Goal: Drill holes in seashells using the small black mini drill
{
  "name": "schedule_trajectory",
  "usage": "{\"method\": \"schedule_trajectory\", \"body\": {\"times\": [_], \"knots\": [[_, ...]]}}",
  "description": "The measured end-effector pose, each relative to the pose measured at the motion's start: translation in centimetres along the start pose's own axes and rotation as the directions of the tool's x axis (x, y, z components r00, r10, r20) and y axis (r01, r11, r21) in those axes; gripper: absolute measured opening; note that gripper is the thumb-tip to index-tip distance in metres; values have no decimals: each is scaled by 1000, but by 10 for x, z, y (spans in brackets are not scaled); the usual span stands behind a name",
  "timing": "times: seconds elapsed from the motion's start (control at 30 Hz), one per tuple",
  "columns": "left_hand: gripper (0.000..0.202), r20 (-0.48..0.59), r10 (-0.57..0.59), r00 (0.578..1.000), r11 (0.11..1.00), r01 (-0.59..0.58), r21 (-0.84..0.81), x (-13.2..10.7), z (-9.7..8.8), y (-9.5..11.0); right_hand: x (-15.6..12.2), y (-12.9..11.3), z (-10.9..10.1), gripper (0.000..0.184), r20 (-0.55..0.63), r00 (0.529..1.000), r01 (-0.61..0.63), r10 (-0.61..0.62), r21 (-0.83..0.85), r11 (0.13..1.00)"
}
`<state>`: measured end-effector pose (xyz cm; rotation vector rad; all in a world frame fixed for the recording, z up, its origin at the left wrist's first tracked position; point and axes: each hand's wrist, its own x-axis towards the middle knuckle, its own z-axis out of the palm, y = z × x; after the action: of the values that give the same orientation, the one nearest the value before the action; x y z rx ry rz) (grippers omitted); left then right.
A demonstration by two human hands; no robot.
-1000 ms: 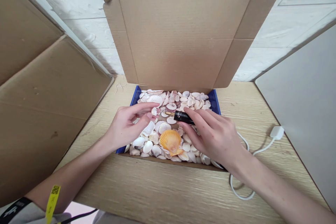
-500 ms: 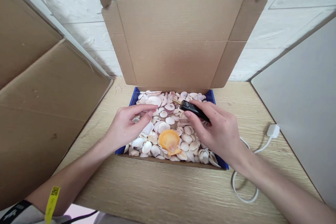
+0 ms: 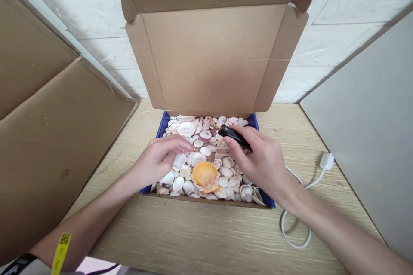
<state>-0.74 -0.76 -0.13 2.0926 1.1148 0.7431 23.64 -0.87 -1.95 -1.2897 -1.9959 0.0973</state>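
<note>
An open cardboard box point(image 3: 148, 189) with a blue lining sits on the wooden table, full of small white and pinkish seashells point(image 3: 226, 172). A larger orange scallop shell point(image 3: 204, 175) lies near the front. My right hand point(image 3: 261, 161) is closed round a small black tool point(image 3: 232, 134), its tip pointing left over the shells at the back. My left hand point(image 3: 158, 159) rests on the shells at the box's left side, fingers curled down onto them; what they hold, if anything, is hidden.
The box lid point(image 3: 213, 58) stands upright behind the shells. Big cardboard sheets point(image 3: 58, 137) lean at the left. A grey panel point(image 3: 364, 120) stands at the right. A white cable with a plug point(image 3: 325, 161) lies on the table point(image 3: 206, 236) to the right of the box.
My right hand has lifted the black tool back and to the right, away from my left hand. My left fingers have curled down onto the shells. The view has tilted slightly.
</note>
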Motion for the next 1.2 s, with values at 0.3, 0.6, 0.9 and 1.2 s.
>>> {"method": "schedule_trajectory", "body": {"times": [0.3,0.6,0.9,1.2], "knots": [[23,-109,-69,992,997,71,9,4,0,7,1,1,1,26,21,1000,-1,1,-11,1000],[27,-73,-94,993,994,97,48,3,-3,5,2,3,3,22,36,997,72,-67,-138,988],[28,-67,-49,997,998,51,34,3,-2,3,3,5,2,31,70,998,12,-5,-102,995],[30,3,23,1000,993,-23,120,0,0,-1,1,8,4,54,109,992,-54,58,-42,998]]}}
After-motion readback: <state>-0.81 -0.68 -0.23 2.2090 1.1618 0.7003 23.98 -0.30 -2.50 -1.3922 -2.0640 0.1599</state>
